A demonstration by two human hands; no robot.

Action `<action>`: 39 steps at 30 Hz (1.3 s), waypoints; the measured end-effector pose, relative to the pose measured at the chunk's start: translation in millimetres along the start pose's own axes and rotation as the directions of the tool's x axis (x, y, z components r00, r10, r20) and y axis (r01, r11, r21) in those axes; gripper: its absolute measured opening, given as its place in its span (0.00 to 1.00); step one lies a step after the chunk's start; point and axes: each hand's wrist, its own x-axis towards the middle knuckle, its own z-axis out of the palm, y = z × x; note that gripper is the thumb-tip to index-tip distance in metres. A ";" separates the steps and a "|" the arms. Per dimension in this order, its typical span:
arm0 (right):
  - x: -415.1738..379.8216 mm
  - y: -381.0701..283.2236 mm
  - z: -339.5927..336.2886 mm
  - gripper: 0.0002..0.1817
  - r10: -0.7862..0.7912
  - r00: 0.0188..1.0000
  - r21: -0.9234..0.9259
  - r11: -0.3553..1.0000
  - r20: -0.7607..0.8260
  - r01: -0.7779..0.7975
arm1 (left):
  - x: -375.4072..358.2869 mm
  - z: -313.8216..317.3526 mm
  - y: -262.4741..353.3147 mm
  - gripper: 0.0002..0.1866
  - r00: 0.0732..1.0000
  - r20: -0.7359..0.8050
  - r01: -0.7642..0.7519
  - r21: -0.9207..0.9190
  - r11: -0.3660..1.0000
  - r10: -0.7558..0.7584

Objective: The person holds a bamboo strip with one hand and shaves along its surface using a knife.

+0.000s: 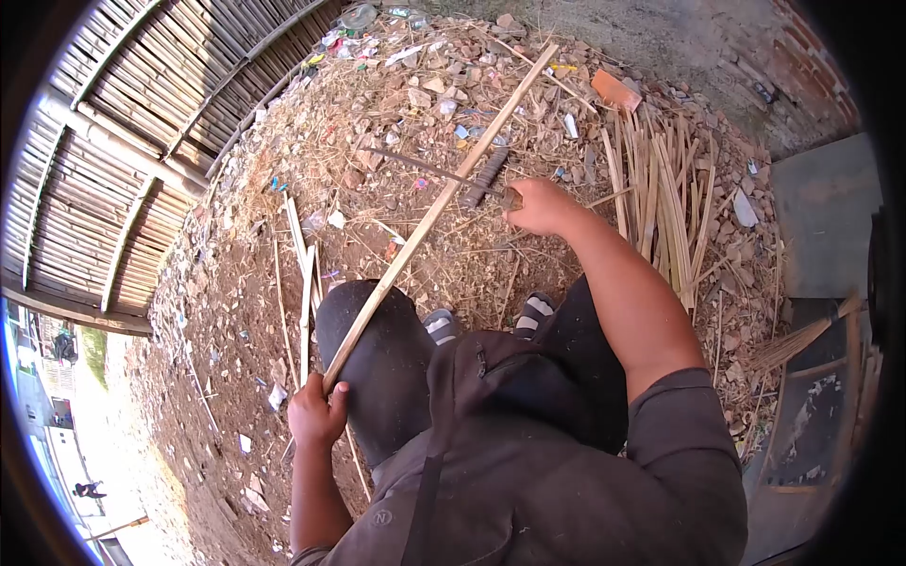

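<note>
My left hand point(316, 412) grips the near end of a long bamboo strip point(444, 203) that rests over my left knee and runs up and away to the right. My right hand point(540, 206) is closed on the handle of a knife point(436, 172). Its thin dark blade points left and crosses the strip about midway. I am seated, with dark trousers and sandals below the hands.
A pile of split bamboo sticks point(661, 198) lies on the ground to the right. Loose strips point(302, 274) lie left of my knee. The dirt is strewn with rubble and litter. A bamboo wall point(123, 141) stands at left, a brick wall point(802, 66) at upper right.
</note>
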 end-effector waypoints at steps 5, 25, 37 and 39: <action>-19.9 -33.5 4.2 0.18 -0.106 0.986 -0.101 0.988 0.127 0.119 | -1.4 -2.3 2.7 0.32 0.999 0.016 0.030 -0.008 1.000 -0.030; -10.2 6.9 -1.9 0.18 -0.023 0.993 0.002 1.000 0.114 0.022 | 0.6 -4.8 -2.7 0.31 1.000 0.017 -0.001 -0.048 0.999 0.001; -14.8 -22.2 9.2 0.18 -0.128 0.969 -0.109 0.982 0.213 0.154 | 0.8 -2.6 -2.6 0.29 1.000 0.010 0.001 -0.001 1.000 -0.001; -0.5 3.6 7.4 0.19 -0.017 0.996 0.052 0.999 0.090 0.012 | 1.1 -3.9 2.4 0.29 0.999 0.006 0.034 -0.023 0.999 -0.034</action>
